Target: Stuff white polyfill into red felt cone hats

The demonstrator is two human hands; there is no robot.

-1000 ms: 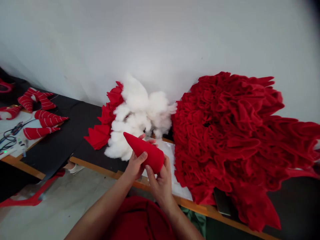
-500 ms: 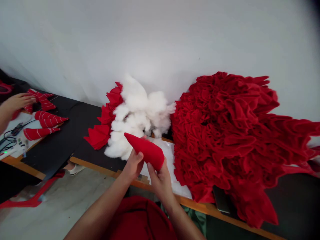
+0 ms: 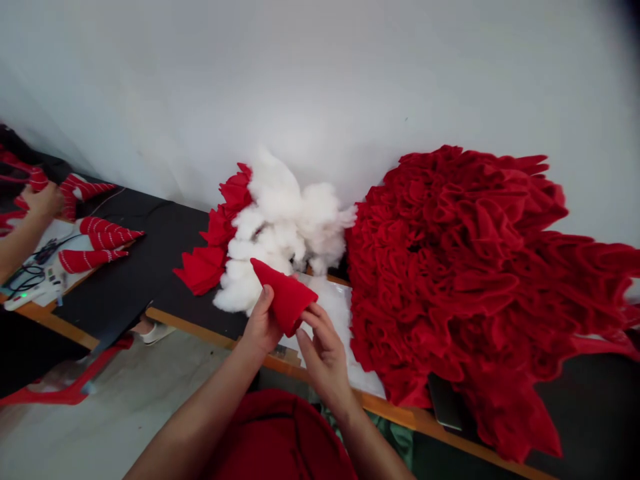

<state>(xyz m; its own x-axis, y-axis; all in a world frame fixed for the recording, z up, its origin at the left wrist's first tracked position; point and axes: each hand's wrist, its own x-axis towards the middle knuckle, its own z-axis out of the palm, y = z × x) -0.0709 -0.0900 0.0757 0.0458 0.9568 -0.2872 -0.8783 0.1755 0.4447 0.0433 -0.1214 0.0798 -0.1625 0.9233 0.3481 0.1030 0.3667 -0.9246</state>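
1. My left hand (image 3: 263, 323) is closed around a red felt cone (image 3: 286, 297), gripping it just above the wrist line with the thumb on the near side.
2. My right hand (image 3: 325, 357) stands half open, its fingers extended, with the fingertips (image 3: 311, 312) touching the cone's wide end.
3. The cone is held between my hands, tilted, its tip pointing away and to the left.
4. Directly beyond my hands, white polyester stuffing (image 3: 283, 227) is piled against red felt pieces (image 3: 203, 270) on its left side, and a sheet of white plastic (image 3: 340, 333) lies just past my right hand.
5. To the right of my hands, a large heap of ruffled red fabric (image 3: 450, 267) covers the table, with a dark phone (image 3: 444, 401) at its near edge.
6. Far left of my hands, a co-worker's hand (image 3: 43, 200) rests on red-and-white striped felt cones (image 3: 107, 233), near a bundle of black cables (image 3: 25, 280), on a black-topped table with a wooden edge (image 3: 200, 330).
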